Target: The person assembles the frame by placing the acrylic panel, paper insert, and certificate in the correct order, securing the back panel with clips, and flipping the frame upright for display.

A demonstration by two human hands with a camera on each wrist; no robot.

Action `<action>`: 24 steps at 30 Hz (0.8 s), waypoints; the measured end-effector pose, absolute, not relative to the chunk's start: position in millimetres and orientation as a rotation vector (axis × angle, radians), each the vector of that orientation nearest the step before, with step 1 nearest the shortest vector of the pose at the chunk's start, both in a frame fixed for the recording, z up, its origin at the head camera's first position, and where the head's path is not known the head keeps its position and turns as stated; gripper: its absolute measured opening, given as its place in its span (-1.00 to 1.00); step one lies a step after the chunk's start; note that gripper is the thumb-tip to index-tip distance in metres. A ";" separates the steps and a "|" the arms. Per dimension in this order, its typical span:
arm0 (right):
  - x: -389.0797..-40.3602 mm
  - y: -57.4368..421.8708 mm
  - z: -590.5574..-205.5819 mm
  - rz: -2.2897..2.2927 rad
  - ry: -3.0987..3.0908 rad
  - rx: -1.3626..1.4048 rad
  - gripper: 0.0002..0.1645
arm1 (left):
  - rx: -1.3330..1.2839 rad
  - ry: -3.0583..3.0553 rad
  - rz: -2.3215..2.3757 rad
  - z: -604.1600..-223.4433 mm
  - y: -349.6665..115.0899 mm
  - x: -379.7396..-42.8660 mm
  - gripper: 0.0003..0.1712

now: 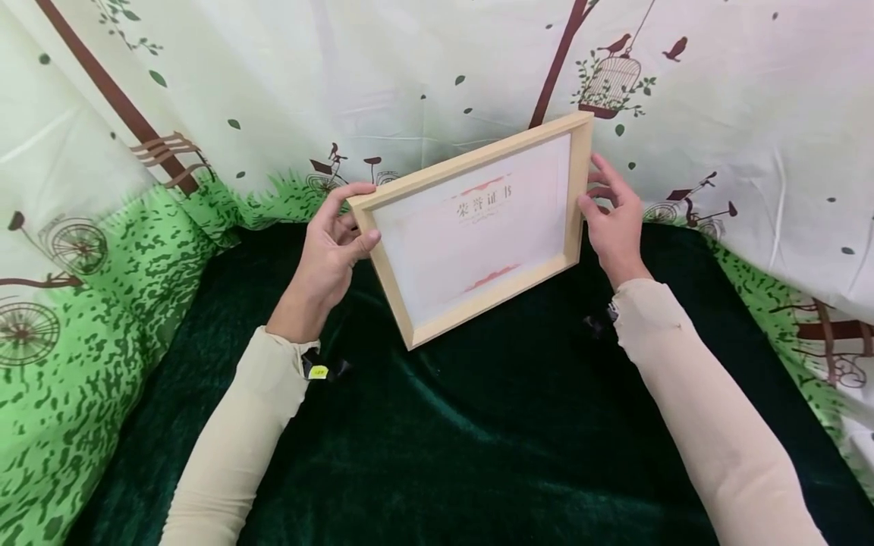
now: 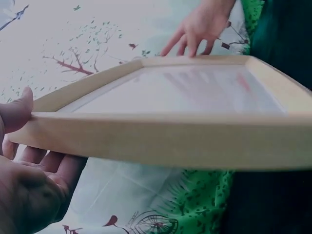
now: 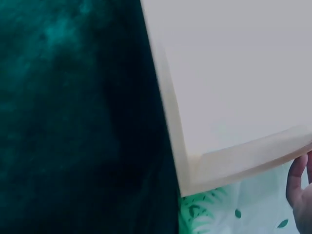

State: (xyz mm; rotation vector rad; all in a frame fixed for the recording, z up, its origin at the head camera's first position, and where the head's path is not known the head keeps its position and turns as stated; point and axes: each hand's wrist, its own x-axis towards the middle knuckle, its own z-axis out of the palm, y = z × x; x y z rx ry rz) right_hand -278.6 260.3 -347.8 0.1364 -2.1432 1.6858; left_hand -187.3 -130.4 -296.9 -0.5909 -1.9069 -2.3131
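Observation:
A light wood picture frame (image 1: 488,296) stands upright and tilted over the dark green cloth, its lower left corner the lowest. Inside it is a pale certificate (image 1: 478,243) with printed characters and red trim. My left hand (image 1: 331,254) grips its upper left corner, thumb on the front, index finger along the top edge. On the opposite side, my right hand (image 1: 614,216) holds the right edge with thumb and fingertips. The left wrist view shows the frame (image 2: 165,141) nearly edge-on. In the right wrist view, fingers (image 3: 295,180) meet the frame's edge at the far right.
Dark green velvety cloth (image 1: 437,455) covers the table surface. A white curtain (image 1: 382,68) printed with trees, bicycles, birds and green grass hangs behind it and along both sides. Small dark devices are strapped at both wrists, beside the beige sleeves (image 1: 225,440).

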 end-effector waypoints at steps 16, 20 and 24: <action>-246.7 277.4 -373.1 1.648 -2.368 0.477 -0.27 | -0.548 -1.917 -2.408 -307.7 -144.6 -201.9 -0.53; -236.4 277.2 -370.9 1.608 -2.417 0.493 -0.26 | -0.538 -1.883 -2.434 -311.6 -149.1 -204.5 -0.54; -225.6 277.2 -372.7 1.567 -2.399 0.537 -0.26 | -0.497 -1.875 -2.445 -313.1 -152.0 -207.4 -0.55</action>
